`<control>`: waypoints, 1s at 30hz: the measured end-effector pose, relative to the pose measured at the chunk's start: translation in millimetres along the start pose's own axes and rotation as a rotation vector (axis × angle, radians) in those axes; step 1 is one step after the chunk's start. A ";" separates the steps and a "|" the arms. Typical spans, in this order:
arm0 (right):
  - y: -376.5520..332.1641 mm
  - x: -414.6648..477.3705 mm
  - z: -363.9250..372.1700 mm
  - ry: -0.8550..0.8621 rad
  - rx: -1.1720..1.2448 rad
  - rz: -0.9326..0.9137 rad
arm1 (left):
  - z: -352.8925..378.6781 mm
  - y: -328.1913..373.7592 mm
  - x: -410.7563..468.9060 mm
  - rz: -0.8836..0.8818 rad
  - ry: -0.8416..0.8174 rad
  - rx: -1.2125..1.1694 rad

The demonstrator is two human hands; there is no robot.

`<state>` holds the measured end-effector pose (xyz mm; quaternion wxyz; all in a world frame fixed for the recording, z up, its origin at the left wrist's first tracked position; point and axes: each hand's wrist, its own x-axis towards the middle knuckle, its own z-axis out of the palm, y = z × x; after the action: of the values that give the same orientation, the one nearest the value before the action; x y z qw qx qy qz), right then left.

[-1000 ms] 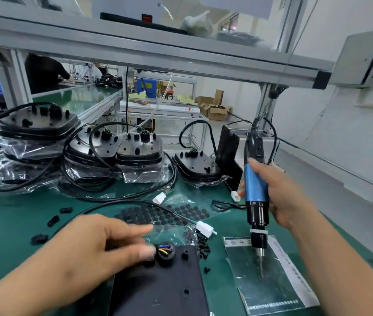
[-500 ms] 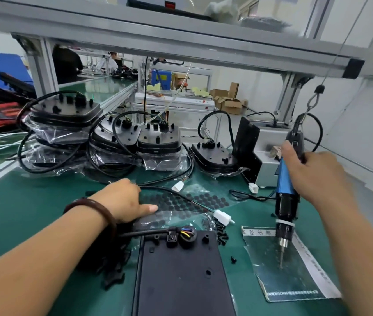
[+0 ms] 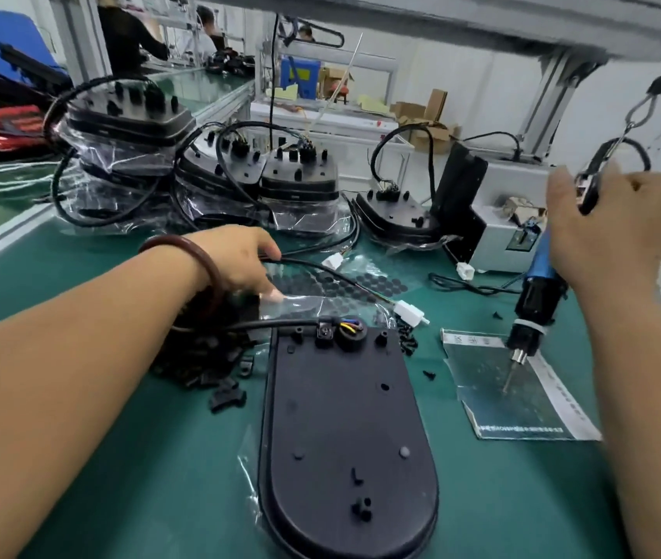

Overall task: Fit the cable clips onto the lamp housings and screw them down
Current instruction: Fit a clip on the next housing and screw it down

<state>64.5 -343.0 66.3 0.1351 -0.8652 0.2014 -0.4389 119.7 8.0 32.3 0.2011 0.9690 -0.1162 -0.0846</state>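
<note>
Left hand [image 3: 240, 260] curled over clip pile [image 3: 208, 357], hold hidden, cannot tell. Right hand [image 3: 611, 232] grips screwdriver [image 3: 538, 292], bit down. Lamp housing [image 3: 345, 417] near left thumb. Likely fetching a clip; next needs precise seating over cable [image 3: 272, 325] before driving

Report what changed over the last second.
Left hand left the housing and moved left to the clip pile. Right hand slid up the screwdriver towards its top. Housing stayed put; the bit stayed over the bag.
</note>
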 end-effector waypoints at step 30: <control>-164.3 -92.2 54.1 -0.881 0.763 -0.404 | 11.6 -1.9 -27.1 0.431 0.353 -0.731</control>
<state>97.2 -151.9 37.5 0.4197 -0.8770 -0.2124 -0.0983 91.7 12.4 24.2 0.5594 0.7878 -0.2415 0.0901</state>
